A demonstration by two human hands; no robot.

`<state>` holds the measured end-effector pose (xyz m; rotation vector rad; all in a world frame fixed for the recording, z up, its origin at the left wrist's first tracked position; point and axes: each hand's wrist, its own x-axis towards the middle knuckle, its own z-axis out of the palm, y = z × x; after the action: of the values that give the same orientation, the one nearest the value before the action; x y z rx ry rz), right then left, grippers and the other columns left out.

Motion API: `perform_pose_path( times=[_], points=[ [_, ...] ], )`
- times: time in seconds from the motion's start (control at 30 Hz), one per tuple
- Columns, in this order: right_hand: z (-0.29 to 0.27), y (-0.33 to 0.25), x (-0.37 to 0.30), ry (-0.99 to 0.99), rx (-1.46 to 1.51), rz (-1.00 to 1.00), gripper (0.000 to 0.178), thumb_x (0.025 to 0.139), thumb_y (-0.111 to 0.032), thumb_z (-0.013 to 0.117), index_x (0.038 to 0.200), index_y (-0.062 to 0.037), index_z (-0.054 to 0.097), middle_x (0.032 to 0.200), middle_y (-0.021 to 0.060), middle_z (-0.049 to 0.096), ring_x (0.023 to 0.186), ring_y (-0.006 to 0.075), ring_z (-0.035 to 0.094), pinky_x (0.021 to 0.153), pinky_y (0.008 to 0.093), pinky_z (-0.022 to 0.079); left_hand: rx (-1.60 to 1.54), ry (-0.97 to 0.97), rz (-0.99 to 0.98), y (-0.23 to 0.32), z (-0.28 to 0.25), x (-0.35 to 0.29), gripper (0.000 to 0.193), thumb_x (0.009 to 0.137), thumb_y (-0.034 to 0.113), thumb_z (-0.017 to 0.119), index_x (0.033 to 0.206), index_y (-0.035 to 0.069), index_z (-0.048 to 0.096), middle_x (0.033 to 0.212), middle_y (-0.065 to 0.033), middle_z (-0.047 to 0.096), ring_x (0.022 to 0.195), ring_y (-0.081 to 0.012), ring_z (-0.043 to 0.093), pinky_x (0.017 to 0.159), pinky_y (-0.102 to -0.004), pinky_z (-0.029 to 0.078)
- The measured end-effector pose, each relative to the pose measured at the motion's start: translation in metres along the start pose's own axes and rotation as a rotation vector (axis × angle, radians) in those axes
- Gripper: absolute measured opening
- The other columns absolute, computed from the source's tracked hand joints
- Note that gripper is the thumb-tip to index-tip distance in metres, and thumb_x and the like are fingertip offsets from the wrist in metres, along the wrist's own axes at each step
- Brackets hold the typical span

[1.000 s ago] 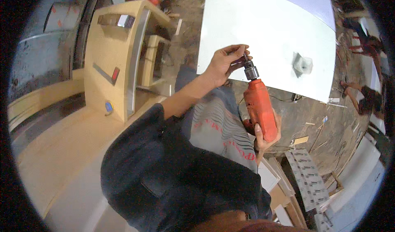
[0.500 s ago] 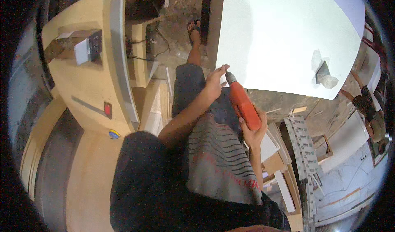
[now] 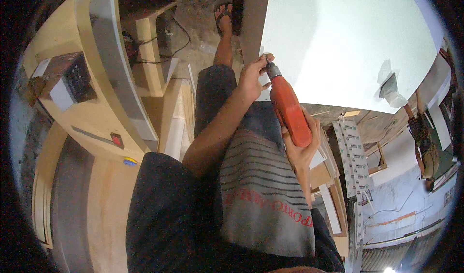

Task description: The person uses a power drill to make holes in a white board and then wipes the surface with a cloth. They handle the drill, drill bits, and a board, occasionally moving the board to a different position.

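Near the closest left corner of a broad white board (image 3: 333, 50), an orange-red drill (image 3: 290, 108) is held before the person's lap, its dark chuck (image 3: 273, 70) pointing away and slightly left; the person's right hand (image 3: 303, 149) is wrapped around the rear of the drill, thumb on the left side and fingers on the right, partly hidden by the body; the left hand (image 3: 251, 79) reaches across with its fingertips gathered at the nose of the chuck, though whether they pinch something there is too small to tell; on the board's far right part lies a crumpled, partly see-through wrapping (image 3: 392, 93); to the person's left a pale wooden cabinet (image 3: 111, 125) bears a dark box with white faces (image 3: 77, 82) and a long grey tool with a red end (image 3: 94, 135); a blue and yellow tape measure (image 3: 129, 161) sits just beside these, on a wooden surface; a sandalled foot (image 3: 224, 21) rests on the floor left of the board; well apart, at the right, is another person (image 3: 426, 149).
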<state>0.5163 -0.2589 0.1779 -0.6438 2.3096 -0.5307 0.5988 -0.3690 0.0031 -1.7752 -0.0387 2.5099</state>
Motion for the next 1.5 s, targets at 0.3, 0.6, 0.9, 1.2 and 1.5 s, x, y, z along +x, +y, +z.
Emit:
perform_pose_path(
  times=[0.3, 0.6, 0.9, 1.2, 1.5],
  points=[
    [0.004, 0.000, 0.004, -0.007, 0.012, -0.018, 0.056, 0.064, -0.016, 0.074, 0.114, 0.0012, 0.057, 0.093, 0.0161, 0.058, 0.084, 0.0308, 0.056, 0.079, 0.0384, 0.046, -0.069, -0.007, 0.000, -0.002, -0.004, 0.006, 0.037, 0.096, 0.040, 0.046, 0.124, 0.018, 0.051, 0.127, 0.0008, 0.052, 0.117, -0.0175, 0.040, 0.093, -0.0579, 0.034],
    [0.004, -0.003, 0.006, -0.010, 0.021, -0.014, 0.057, 0.063, -0.016, 0.074, 0.115, 0.0009, 0.057, 0.097, 0.0177, 0.058, 0.088, 0.0324, 0.056, 0.081, 0.0406, 0.047, -0.078, -0.020, 0.007, -0.005, -0.007, 0.014, 0.037, 0.096, 0.039, 0.045, 0.124, 0.017, 0.052, 0.128, -0.0013, 0.051, 0.117, -0.0204, 0.039, 0.090, -0.0615, 0.034],
    [0.000, -0.009, 0.008, -0.038, 0.003, 0.005, 0.058, 0.062, -0.014, 0.074, 0.116, 0.0000, 0.056, 0.098, 0.0178, 0.058, 0.090, 0.0323, 0.057, 0.081, 0.0404, 0.047, -0.070, 0.027, -0.024, 0.002, 0.001, 0.007, 0.036, 0.096, 0.040, 0.047, 0.123, 0.016, 0.053, 0.125, -0.0015, 0.053, 0.117, -0.0195, 0.040, 0.091, -0.0583, 0.035],
    [0.003, -0.013, 0.010, -0.023, -0.004, -0.020, 0.061, 0.060, -0.015, 0.075, 0.116, -0.0005, 0.056, 0.098, 0.0176, 0.057, 0.087, 0.0329, 0.056, 0.080, 0.0403, 0.047, -0.065, 0.053, -0.001, 0.003, -0.001, 0.011, 0.035, 0.096, 0.034, 0.048, 0.123, 0.013, 0.051, 0.122, -0.0049, 0.057, 0.112, -0.0191, 0.047, 0.092, -0.0439, 0.042],
    [0.006, -0.042, 0.020, -0.022, -0.014, 0.105, 0.059, 0.062, -0.018, 0.077, 0.115, -0.0015, 0.055, 0.098, 0.0169, 0.057, 0.089, 0.0337, 0.055, 0.081, 0.0417, 0.047, -0.437, -0.219, -0.117, -0.006, 0.002, -0.012, 0.049, 0.095, 0.042, 0.046, 0.130, 0.008, 0.043, 0.120, -0.0127, 0.054, 0.107, -0.0242, 0.052, 0.091, -0.0447, 0.046]
  ],
)
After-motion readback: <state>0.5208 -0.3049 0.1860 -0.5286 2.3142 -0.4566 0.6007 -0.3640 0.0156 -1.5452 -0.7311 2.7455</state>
